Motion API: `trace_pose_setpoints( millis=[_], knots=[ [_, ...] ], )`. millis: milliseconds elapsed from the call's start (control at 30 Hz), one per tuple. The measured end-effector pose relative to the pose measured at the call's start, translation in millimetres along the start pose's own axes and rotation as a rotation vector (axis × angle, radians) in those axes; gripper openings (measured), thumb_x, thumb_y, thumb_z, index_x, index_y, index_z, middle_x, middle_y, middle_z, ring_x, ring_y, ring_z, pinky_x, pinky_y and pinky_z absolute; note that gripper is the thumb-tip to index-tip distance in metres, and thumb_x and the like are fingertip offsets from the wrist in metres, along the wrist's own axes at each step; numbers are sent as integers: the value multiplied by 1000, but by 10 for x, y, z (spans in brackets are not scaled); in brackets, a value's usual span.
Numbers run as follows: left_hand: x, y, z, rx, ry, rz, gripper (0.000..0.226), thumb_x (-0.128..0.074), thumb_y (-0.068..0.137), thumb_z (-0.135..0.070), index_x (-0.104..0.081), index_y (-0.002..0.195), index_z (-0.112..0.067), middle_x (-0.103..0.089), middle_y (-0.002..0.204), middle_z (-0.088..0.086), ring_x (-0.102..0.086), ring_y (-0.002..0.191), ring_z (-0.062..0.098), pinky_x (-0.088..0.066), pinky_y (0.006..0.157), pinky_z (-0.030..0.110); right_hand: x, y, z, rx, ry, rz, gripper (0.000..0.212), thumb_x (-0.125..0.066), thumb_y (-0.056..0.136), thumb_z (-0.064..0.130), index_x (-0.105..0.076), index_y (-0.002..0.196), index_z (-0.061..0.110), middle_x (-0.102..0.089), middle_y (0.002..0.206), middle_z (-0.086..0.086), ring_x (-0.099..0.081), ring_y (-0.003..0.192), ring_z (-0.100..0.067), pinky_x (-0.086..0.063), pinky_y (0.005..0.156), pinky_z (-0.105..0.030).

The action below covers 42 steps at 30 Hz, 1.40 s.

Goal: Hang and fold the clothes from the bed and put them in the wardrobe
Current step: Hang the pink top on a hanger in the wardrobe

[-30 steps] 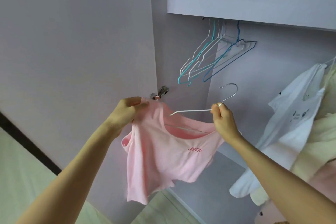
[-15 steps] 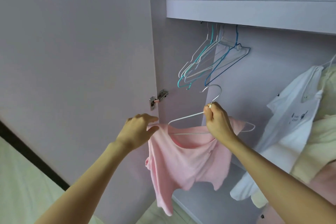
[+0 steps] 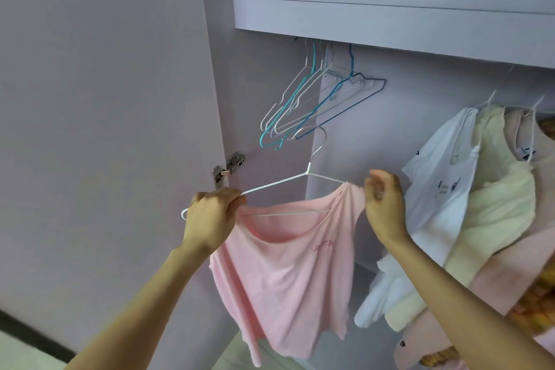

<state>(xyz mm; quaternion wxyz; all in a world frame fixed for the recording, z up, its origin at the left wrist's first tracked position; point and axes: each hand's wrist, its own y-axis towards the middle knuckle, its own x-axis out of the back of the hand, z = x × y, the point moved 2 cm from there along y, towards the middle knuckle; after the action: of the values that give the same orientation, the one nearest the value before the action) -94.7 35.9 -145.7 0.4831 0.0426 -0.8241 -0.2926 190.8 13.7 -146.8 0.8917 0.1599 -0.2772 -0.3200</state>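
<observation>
With the left hand clamped on the white wire hanger and the pale pink cotton T-shirt, the right hand pinched its bunched shoulder, which probably needed spreading before hooking beside the empty wire hangers in the lilac wardrobe.

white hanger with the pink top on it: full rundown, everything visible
The white hanger is thin coated wire with a bare metal hook, free in the air and on no rail. It sits tilted, left end lower. The pink top drapes from it, bunched on the right shoulder, bottom bar showing through the neckline. The left hand grips its left arm; the right hand pinches fabric at its right end.
</observation>
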Motion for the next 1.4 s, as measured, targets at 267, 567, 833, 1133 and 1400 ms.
trace_pose_setpoints(
  millis=[267, 567, 833, 1133, 1400],
  knots=[
    [109, -35, 199, 33, 42, -39, 27, -46, 84, -16, -70, 76, -7, -68, 70, 4, -63, 61, 28, -39, 71, 38, -269, 93, -229, -511, 175, 23, 31, -58, 88, 20, -48, 111, 2, -57, 114, -19, -58, 100, -34, -47, 87, -39],
    [256, -106, 471, 97, 49, -84, 27, -46, 81, -13, -72, 77, -8, -70, 74, 6, -63, 60, 31, -40, 63, 33, -493, 174, 20, -336, 381, 56, 30, -49, 88, -9, -55, 116, -3, -55, 83, -7, -50, 68, -5, -40, 63, -7],
    [227, -115, 541, 81, -38, -95, 15, -61, 85, 3, -74, 81, -6, -71, 78, 11, -63, 60, 35, -42, 62, 34, -293, 272, -115, -281, 111, 102, 26, -45, 85, -11, -64, 103, -6, -61, 102, -16, -57, 91, -25, -42, 84, -28],
    [66, 204, 331, -80, -62, -48, 20, -54, 81, -11, -74, 81, -6, -69, 71, 6, -64, 64, 27, -41, 75, 46, 84, 85, -264, 212, -613, 565, 32, -46, 94, 12, -56, 124, 13, -57, 123, -6, -51, 116, -25, -37, 92, -30],
    [-509, 704, 18, -63, -81, 64, 17, -56, 90, -5, -73, 92, -6, -71, 92, 11, -58, 96, 32, -28, 101, 44, 652, -124, -377, 168, -575, 609, 25, -41, 99, 18, -58, 113, 7, -61, 104, -9, -58, 97, -29, -42, 83, -36]
  ],
)
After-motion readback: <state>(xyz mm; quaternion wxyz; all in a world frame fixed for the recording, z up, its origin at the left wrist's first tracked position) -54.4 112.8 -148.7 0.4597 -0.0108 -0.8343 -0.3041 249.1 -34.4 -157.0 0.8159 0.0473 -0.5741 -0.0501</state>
